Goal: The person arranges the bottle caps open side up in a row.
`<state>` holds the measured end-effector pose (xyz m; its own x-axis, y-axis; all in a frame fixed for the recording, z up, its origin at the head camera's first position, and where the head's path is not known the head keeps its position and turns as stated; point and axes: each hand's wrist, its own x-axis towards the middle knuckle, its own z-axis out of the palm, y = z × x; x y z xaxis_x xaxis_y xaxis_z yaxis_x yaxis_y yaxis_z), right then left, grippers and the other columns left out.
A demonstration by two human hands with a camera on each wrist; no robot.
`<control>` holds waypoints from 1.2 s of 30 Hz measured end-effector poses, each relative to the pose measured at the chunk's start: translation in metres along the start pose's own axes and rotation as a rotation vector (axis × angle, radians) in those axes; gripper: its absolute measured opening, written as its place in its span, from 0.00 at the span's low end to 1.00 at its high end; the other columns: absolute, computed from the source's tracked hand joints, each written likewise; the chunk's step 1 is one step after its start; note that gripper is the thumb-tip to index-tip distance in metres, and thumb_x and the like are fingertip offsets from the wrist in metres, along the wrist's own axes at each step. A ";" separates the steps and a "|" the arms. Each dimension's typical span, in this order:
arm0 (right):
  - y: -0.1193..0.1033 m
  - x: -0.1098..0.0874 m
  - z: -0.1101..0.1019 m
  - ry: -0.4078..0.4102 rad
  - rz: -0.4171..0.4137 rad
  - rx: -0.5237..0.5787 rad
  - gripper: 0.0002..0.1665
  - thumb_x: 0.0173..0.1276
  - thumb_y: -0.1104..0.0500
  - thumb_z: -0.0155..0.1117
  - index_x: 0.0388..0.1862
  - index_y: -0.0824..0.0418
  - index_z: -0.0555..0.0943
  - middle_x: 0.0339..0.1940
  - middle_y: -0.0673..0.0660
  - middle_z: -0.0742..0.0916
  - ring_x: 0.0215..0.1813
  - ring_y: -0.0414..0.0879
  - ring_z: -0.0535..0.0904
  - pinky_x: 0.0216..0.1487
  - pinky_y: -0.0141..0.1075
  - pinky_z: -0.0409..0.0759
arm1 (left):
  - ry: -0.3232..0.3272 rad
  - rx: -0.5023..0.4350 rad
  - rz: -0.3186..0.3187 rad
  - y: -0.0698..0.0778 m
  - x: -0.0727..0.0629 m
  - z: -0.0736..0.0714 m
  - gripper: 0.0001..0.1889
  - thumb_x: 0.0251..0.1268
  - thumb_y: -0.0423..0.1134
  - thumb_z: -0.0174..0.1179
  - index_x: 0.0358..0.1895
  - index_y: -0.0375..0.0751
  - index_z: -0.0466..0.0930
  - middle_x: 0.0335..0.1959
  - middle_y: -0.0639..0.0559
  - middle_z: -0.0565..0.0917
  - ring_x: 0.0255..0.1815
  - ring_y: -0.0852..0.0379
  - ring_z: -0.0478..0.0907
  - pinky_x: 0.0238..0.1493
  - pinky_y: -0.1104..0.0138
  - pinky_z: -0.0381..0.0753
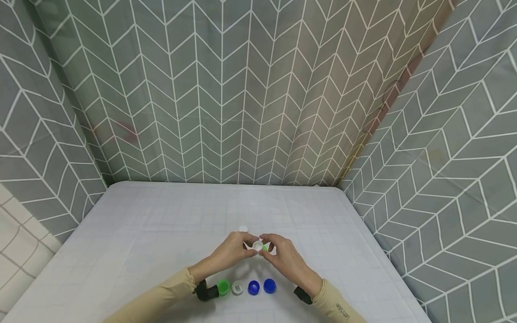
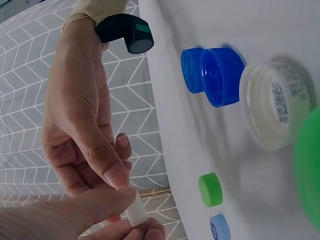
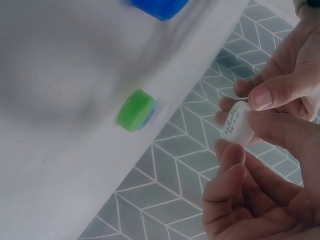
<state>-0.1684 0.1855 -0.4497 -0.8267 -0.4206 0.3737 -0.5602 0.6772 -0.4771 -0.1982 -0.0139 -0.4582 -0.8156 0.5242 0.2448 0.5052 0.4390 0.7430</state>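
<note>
Both hands meet over the table, holding one small white bottle cap (image 1: 257,246) between them. My left hand (image 1: 233,248) pinches it from the left with thumb and fingers. From the other side, my right hand (image 1: 284,253) grips its edge between thumb and index finger. Printed marks show on the face of the white cap (image 3: 238,124) in the right wrist view. A green cap (image 2: 210,190) lies on the table beyond the hands, partly hidden in the head view. Near it is a light blue cap (image 2: 220,227).
Nearer the body, a row of caps lies on the white-covered table (image 1: 161,224): a green cap (image 1: 223,287), a whitish cap (image 1: 237,287), a blue cap (image 1: 253,287) and another blue cap (image 1: 269,285). Patterned curtains (image 1: 222,89) enclose the table's back and sides.
</note>
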 end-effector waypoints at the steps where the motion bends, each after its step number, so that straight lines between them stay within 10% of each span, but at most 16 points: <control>1: 0.000 0.000 -0.001 0.002 0.002 0.000 0.22 0.61 0.60 0.70 0.55 0.59 0.79 0.43 0.54 0.86 0.37 0.43 0.80 0.32 0.26 0.73 | 0.006 -0.002 0.003 0.001 0.000 0.000 0.16 0.55 0.34 0.69 0.49 0.37 0.84 0.41 0.48 0.88 0.35 0.63 0.82 0.35 0.73 0.80; 36: 0.002 -0.008 -0.032 -0.060 0.061 -0.045 0.15 0.58 0.59 0.72 0.45 0.57 0.82 0.41 0.50 0.85 0.38 0.47 0.80 0.35 0.28 0.76 | 0.024 -0.024 -0.011 0.024 0.010 0.014 0.15 0.53 0.36 0.71 0.45 0.42 0.82 0.35 0.54 0.85 0.37 0.58 0.80 0.38 0.73 0.78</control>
<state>-0.1609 0.2094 -0.4281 -0.8617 -0.4121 0.2961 -0.5068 0.7285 -0.4610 -0.1900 0.0117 -0.4463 -0.8275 0.5021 0.2512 0.4896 0.4265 0.7605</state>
